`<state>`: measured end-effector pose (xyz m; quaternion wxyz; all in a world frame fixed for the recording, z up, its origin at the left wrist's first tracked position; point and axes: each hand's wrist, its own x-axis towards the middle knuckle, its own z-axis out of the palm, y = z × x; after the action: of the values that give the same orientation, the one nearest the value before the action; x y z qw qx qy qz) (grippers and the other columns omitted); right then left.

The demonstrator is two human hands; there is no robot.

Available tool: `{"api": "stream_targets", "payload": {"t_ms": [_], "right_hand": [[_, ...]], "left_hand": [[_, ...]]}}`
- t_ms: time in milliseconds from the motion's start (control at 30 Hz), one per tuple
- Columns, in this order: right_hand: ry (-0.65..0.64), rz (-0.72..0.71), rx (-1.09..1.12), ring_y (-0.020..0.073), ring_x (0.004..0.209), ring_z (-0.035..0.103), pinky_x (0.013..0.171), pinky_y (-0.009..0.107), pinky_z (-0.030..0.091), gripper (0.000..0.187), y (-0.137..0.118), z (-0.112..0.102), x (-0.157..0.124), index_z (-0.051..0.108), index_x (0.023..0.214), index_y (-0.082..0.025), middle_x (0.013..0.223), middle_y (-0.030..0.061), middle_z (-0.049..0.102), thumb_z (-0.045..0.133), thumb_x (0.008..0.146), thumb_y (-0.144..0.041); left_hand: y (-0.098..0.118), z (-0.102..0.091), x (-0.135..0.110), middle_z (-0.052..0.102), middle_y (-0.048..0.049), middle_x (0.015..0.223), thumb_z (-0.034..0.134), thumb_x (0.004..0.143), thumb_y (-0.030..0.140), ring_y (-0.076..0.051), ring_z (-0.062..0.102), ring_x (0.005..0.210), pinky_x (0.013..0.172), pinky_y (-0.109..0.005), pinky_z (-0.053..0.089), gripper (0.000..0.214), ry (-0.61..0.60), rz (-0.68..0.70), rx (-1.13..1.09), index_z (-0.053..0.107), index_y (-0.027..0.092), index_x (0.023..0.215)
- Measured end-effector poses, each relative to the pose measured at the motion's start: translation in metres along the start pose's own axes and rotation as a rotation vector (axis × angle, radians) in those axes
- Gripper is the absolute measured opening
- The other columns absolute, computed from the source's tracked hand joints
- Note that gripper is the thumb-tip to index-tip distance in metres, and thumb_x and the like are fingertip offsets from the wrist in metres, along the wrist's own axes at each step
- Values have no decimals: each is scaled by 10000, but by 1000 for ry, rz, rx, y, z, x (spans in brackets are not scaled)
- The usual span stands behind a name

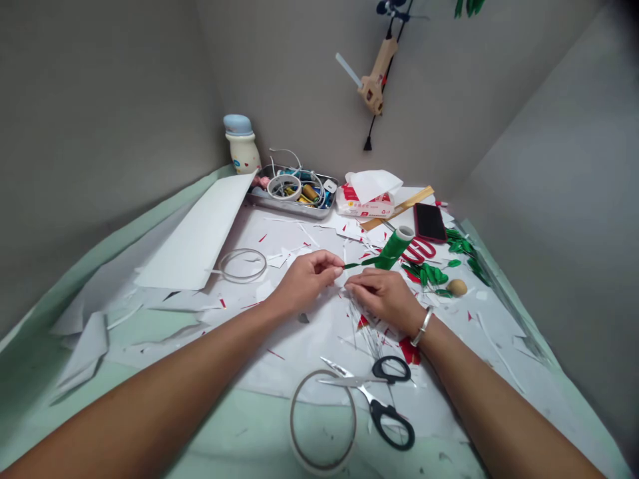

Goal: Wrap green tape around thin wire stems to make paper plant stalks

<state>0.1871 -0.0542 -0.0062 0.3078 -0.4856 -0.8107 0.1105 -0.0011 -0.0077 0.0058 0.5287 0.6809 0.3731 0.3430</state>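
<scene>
My left hand (305,281) pinches a thin green-wrapped stem (352,265) between thumb and fingers. A roll of green floral tape (393,248) stands just beyond it, joined to the stem by a green strip. My right hand (383,299), with a silver bangle (422,326) on its wrist, lies curled below the stem, fingertips close to my left hand. Whatever those fingers hold is hidden. Several thin white wires (366,332) lie under my right hand.
Black-handled scissors (372,399) and a clear tape roll (323,420) lie nearest me. Beyond my hands are red scissors (418,251), green paper leaves (426,274), a phone (429,223), a tissue pack (367,197), a metal tray (292,193) and white card (194,233). Paper scraps litter the table.
</scene>
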Motion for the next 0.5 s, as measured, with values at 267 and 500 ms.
{"api": "stream_targets", "payload": {"t_ms": [267,500], "right_hand": [[60,-159,-173,132,644,533,657,262,380,165,-13,-5,-2,702,852,-201,654,12,599,546,877,-250],[242,25,27,133,663,586,638,249,431,172,-3,-16,2,717,831,-200,718,20,667,557,873,-245]], "left_hand": [[-10,-1,1,607,-26,820,502,782,181,-150,543,723,680,-279,414,152,133,157,549,648,174,821],[-1,3,-6,568,-17,792,485,811,148,-146,533,763,699,-261,406,180,-172,311,582,654,192,853]]}}
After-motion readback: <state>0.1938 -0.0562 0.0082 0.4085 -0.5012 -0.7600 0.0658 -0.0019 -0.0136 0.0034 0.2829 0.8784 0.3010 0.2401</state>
